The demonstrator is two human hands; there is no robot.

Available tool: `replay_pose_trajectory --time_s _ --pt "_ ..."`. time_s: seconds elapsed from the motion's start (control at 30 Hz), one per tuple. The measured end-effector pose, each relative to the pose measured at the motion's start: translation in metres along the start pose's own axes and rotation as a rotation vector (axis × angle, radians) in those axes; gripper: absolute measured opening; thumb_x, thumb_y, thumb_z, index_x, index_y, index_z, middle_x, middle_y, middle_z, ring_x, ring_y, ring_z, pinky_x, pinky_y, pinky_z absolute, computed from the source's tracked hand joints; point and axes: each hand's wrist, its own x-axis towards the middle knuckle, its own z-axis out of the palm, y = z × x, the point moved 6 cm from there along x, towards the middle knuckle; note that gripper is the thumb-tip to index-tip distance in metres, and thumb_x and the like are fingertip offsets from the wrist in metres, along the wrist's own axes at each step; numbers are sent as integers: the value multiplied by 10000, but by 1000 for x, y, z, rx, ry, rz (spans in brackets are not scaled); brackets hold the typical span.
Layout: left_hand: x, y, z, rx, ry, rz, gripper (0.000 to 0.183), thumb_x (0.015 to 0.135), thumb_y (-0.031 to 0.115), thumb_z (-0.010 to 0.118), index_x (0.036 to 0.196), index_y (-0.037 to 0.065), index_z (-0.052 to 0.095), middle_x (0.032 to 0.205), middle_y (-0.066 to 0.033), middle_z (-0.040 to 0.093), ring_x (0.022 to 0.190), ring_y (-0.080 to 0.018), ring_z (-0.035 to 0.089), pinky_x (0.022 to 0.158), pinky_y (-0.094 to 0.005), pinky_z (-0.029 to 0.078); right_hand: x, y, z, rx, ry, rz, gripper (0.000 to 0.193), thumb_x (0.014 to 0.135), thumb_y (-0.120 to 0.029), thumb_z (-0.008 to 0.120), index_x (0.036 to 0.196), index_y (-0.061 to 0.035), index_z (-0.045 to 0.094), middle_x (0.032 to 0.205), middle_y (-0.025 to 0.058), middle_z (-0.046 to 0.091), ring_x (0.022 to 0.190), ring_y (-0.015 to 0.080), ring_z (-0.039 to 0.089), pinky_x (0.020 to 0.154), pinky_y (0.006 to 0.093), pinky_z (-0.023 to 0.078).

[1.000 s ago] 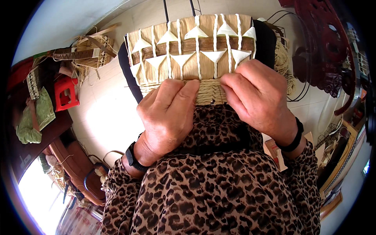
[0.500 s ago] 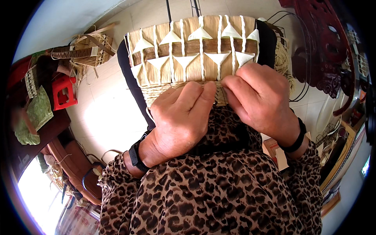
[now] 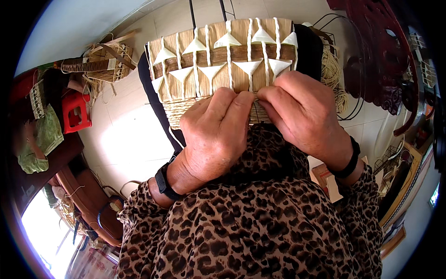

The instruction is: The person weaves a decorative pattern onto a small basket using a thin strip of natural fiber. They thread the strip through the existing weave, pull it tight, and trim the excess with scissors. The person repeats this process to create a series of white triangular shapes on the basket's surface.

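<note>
A woven straw piece (image 3: pixel 181 109) lies before me, its near edge a coarse ribbed band. Beyond that band run pale straw strands, a brown strip (image 3: pixel 216 56), twisted white cords (image 3: pixel 277 35) and white folded triangles (image 3: pixel 248 68). My left hand (image 3: pixel 211 128) is closed, thumb and forefinger pinching at the near band. Close on its right, my right hand (image 3: pixel 306 109) also pinches there, the fingertips of both almost meeting. Which strand lies in the fingers is mostly hidden. A thin dark line shows in the narrow gap between the hands.
Black fabric (image 3: pixel 309 53) lies under the piece. On the left are a red plastic stool (image 3: pixel 76 114), a woven basket-like piece (image 3: pixel 109 63) and a person in green clothing (image 3: pixel 51 135). Coiled straw (image 3: pixel 331 69) and carved dark wooden furniture (image 3: pixel 374 60) stand at the right.
The woven piece has shifted slightly left. My right hand has moved left and a little up, bringing its fingertips closer to my left hand's; both remain pinched at the band.
</note>
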Motion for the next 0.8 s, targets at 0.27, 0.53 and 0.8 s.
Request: replay_pose_trajectory --time_s 0.27,0.53,0.8 --pt "2 4 7 74 -9 12 131 690 -24 613 813 7 583 718 -67 517 518 -172 529 450 -290 436 0 -4 -1 0 23 -25 176 750 -1 669 651 -23 525 628 69 423 501 188 491 432 315 379" --pt "2 -17 5 -155 -78 -97 170 809 -59 655 967 3 674 794 -75 660 565 -125 596 441 -246 459 3 0 3 -93 5 -27 179 702 -9 681 649 -35 512 649 59 403 500 177 482 432 306 387" --pt "-7 -19 -16 -11 63 -36 153 767 -10 729 917 -8 697 858 -85 608 686 -174 607 551 -291 485 3 0 0 -102 -17 -25 241 666 -34 723 648 -61 484 658 46 359 493 159 454 434 299 379"
